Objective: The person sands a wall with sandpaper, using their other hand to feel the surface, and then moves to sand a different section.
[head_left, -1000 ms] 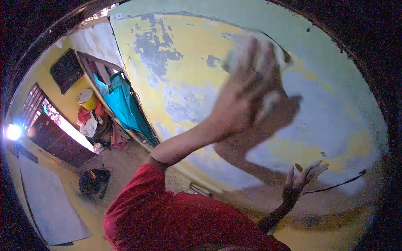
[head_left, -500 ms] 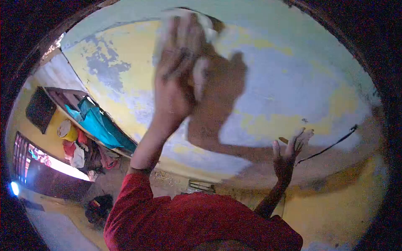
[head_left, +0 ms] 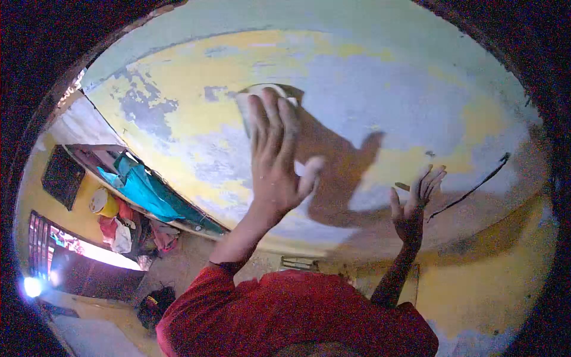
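Observation:
My left hand [head_left: 275, 154] is raised against the wall, its fingers long and close together, the thumb out to the right. Beneath those fingers it presses a pale, curved sheet of sandpaper [head_left: 245, 113] to the wall; the palm side is hidden. The wall [head_left: 357, 77] around it is patched in yellow and bluish grey, with worn paint. Lower down on the right, my right hand [head_left: 413, 205] has its fingers spread at the wall and nothing in it. A small brown patch [head_left: 402, 187] shows beside its thumb.
A shelf at the left carries a teal sheet [head_left: 143, 185]. Below it are a yellow bucket [head_left: 104, 203] and hanging cloths [head_left: 122, 235]. A dark crack [head_left: 470, 187] runs along the wall at the right. A dark bag-like object [head_left: 156, 304] lies at the lower left.
My left hand has slid down and a little right along the wall with the sandpaper under it. My right hand keeps its spread pose at the wall; the view has shifted slightly.

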The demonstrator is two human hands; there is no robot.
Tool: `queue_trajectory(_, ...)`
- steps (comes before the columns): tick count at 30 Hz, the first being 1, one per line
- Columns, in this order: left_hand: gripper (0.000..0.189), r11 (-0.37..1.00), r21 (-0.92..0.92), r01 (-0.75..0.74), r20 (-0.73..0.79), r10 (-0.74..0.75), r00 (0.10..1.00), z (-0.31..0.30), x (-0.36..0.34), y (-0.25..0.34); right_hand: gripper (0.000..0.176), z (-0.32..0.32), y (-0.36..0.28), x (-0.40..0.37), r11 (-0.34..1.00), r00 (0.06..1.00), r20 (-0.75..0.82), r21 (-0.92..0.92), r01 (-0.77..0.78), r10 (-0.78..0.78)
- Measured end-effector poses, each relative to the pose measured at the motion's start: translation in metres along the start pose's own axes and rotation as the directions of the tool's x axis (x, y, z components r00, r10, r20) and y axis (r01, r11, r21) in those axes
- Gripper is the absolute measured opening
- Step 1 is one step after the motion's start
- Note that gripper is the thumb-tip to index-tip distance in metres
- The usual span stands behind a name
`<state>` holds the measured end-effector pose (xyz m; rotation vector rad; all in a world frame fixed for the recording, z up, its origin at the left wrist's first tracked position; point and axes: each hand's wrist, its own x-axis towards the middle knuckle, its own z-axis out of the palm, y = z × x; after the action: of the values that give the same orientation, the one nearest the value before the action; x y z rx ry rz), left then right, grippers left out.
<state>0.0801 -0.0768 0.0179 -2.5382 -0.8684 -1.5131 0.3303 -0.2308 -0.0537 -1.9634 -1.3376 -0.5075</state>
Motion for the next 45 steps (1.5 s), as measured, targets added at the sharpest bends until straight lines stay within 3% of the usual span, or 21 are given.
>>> queue_trajectory(3,0.084,0.997,-0.005,-0.083,-0.051,0.082,0.995,0.001,0.002,0.010,0.082,-0.009,-0.013,0.001,1.000,1.000,-0.011,-0.012,0.019,-0.020)
queue_trajectory(6,0.084,1.000,0.001,-0.020,0.082,0.020,0.996,-0.005,0.000,0.012,0.073,0.001,-0.027,-0.009,0.999,0.990,-0.129,0.015,0.050,-0.048)
queue_trajectory(8,0.084,0.987,-0.162,-0.015,0.130,0.036,0.991,-0.013,-0.003,0.004,0.064,0.002,-0.057,-0.014,0.956,0.955,-0.111,0.068,0.285,-0.276)
queue_trajectory(10,0.079,0.972,-0.235,0.014,0.116,0.014,0.993,-0.022,-0.007,-0.006,0.059,-0.003,-0.097,-0.006,0.898,0.912,0.121,0.268,0.350,-0.391)
queue_trajectory(12,0.076,0.923,-0.378,0.067,0.099,-0.031,0.995,-0.029,-0.011,-0.015,0.058,0.015,-0.123,0.006,0.736,0.786,0.120,0.458,0.498,-0.607)
queue_trajectory(14,0.074,0.816,-0.577,0.031,-0.015,-0.048,0.999,-0.039,-0.006,-0.011,0.057,0.020,-0.150,0.019,0.685,0.741,0.033,0.413,0.600,-0.670)
queue_trajectory(15,0.071,0.805,-0.581,0.118,0.087,-0.082,0.993,-0.038,-0.012,-0.025,0.057,0.022,-0.162,0.021,0.617,0.672,-0.051,0.352,0.704,-0.738)
queue_trajectory(16,0.071,0.807,-0.580,0.112,0.090,-0.074,0.993,-0.038,-0.017,-0.034,0.057,0.025,-0.172,0.021,0.621,0.677,-0.056,0.350,0.702,-0.734)
queue_trajectory(18,0.120,0.750,-0.569,0.337,0.217,-0.259,0.941,-0.041,-0.019,-0.041,0.059,0.033,-0.187,0.023,0.654,0.770,-0.083,0.476,0.588,-0.633)
queue_trajectory(19,0.120,0.591,-0.709,0.383,0.243,-0.305,0.921,-0.044,-0.017,-0.037,0.057,0.040,-0.190,0.023,0.625,0.694,-0.229,0.311,0.716,-0.682)
queue_trajectory(20,0.120,0.596,-0.699,0.396,0.318,-0.236,0.918,-0.053,-0.012,-0.037,0.057,0.043,-0.196,0.024,0.626,0.695,-0.237,0.306,0.717,-0.679)
queue_trajectory(23,0.122,0.402,-0.848,0.345,0.267,-0.238,0.934,-0.057,-0.001,-0.039,0.057,0.046,-0.210,0.037,0.640,0.702,-0.201,0.298,0.709,-0.684)
queue_trajectory(26,0.119,0.399,-0.905,0.147,0.082,-0.177,0.981,-0.050,-0.001,-0.059,0.066,0.059,-0.208,0.050,0.752,0.820,-0.074,0.361,0.552,-0.567)
queue_trajectory(27,0.109,0.521,-0.852,0.055,-0.096,-0.259,0.961,-0.043,-0.007,-0.062,0.073,0.062,-0.200,0.056,0.781,0.835,-0.108,0.308,0.544,-0.539)
queue_trajectory(28,0.099,0.507,-0.861,0.044,-0.124,-0.292,0.948,-0.043,-0.013,-0.069,0.073,0.056,-0.195,0.059,0.783,0.837,-0.113,0.304,0.542,-0.535)
queue_trajectory(30,0.088,0.851,-0.506,0.141,-0.091,-0.216,0.972,-0.048,-0.024,-0.051,0.077,0.036,-0.190,0.069,0.839,0.842,-0.143,0.098,0.534,-0.520)
queue_trajectory(32,0.069,0.951,-0.297,0.091,-0.058,-0.113,0.992,-0.023,-0.050,-0.072,0.079,0.016,-0.186,0.082,0.875,0.867,-0.202,0.074,0.478,-0.456)
queue_trajectory(34,0.068,0.994,-0.091,0.063,-0.011,-0.065,0.998,-0.005,-0.061,-0.066,0.080,-0.005,-0.183,0.095,0.927,0.879,-0.316,-0.002,0.375,-0.356)
queue_trajectory(38,0.072,0.995,0.070,0.069,0.038,-0.072,0.997,0.019,-0.074,-0.066,0.079,-0.004,-0.189,0.119,0.904,0.835,-0.357,-0.075,0.421,-0.418)
queue_trajectory(40,0.073,0.994,0.081,0.077,0.059,-0.082,0.995,0.021,-0.076,-0.065,0.077,0.004,-0.196,0.125,0.791,0.743,-0.299,-0.078,0.607,-0.599)
queue_trajectory(45,0.069,0.990,0.086,0.111,0.091,-0.119,0.989,0.011,-0.075,-0.065,0.072,-0.017,-0.190,0.116,0.783,0.734,-0.276,-0.178,0.596,-0.621)
